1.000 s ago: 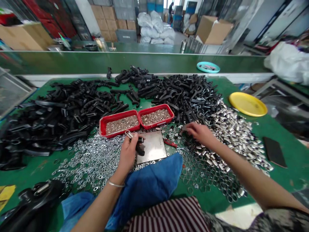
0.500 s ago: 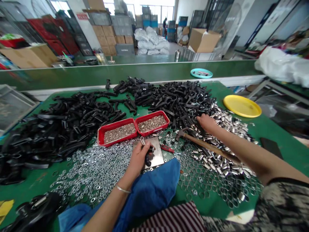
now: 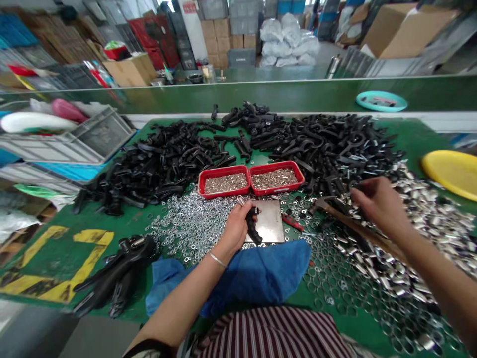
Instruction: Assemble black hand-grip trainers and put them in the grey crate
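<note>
Two red trays [image 3: 223, 194] hold small metal pins. Left hand [image 3: 235, 227] clenched round black handle [image 3: 254, 231] — over steel plate [image 3: 272, 221]. Right hand [image 3: 376, 204] curled among black parts [image 3: 335, 144] — cannot tell what it pinches.

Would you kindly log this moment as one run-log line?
left hand: grips black handle part over steel plate | right hand: at black parts pile, over hammer

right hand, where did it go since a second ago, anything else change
The right hand moved from the washers by the hammer head out to the edge of the black parts pile, fingers curled there. The left hand kept its black piece over the steel plate; red trays unmoved.
</note>
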A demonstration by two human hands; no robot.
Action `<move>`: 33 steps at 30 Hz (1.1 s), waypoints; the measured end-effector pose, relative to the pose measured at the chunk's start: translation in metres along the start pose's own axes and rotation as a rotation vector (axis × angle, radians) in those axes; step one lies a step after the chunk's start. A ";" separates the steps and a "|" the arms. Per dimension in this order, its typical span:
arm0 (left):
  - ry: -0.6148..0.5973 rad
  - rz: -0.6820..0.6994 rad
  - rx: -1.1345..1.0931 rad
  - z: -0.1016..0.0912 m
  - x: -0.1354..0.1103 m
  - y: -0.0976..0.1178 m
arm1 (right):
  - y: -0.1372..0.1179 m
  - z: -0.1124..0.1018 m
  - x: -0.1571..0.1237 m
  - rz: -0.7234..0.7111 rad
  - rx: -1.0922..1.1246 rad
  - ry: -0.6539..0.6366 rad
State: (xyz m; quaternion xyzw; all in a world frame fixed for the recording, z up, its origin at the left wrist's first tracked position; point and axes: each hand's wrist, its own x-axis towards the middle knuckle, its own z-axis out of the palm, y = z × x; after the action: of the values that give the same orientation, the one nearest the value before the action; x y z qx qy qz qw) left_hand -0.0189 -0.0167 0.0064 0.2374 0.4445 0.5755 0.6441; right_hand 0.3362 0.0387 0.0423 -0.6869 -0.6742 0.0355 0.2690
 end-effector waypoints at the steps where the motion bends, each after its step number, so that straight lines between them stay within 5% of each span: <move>1: -0.016 -0.008 0.005 0.004 -0.002 -0.002 | -0.027 0.005 -0.015 0.008 0.267 -0.077; 4: -0.073 -0.036 0.016 0.022 -0.011 -0.007 | -0.106 0.029 -0.058 -0.039 0.712 -0.130; 8: -0.077 -0.036 -0.012 0.036 -0.022 -0.009 | -0.159 0.058 -0.087 -0.124 0.711 -0.029; 15: -0.086 -0.099 -0.101 0.035 -0.023 -0.010 | -0.161 0.061 -0.086 -0.132 0.632 0.070; 21: -0.066 -0.056 -0.091 0.031 -0.020 -0.005 | -0.145 0.053 -0.086 -0.418 0.458 -0.255; 27: -0.121 -0.063 0.107 0.022 -0.022 -0.002 | -0.134 0.047 -0.078 -0.537 0.447 -0.425; 29: -0.135 -0.010 0.232 0.021 -0.024 0.000 | -0.137 0.048 -0.075 -0.486 0.544 -0.479; 33: -0.118 0.258 0.529 0.020 -0.027 0.008 | -0.150 0.053 -0.077 -0.101 0.953 -0.757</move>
State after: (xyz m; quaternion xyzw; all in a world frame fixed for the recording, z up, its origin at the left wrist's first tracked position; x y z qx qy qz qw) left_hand -0.0044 -0.0369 0.0311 0.4846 0.5070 0.5018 0.5062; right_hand 0.1714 -0.0251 0.0352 -0.3980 -0.6647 0.5619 0.2899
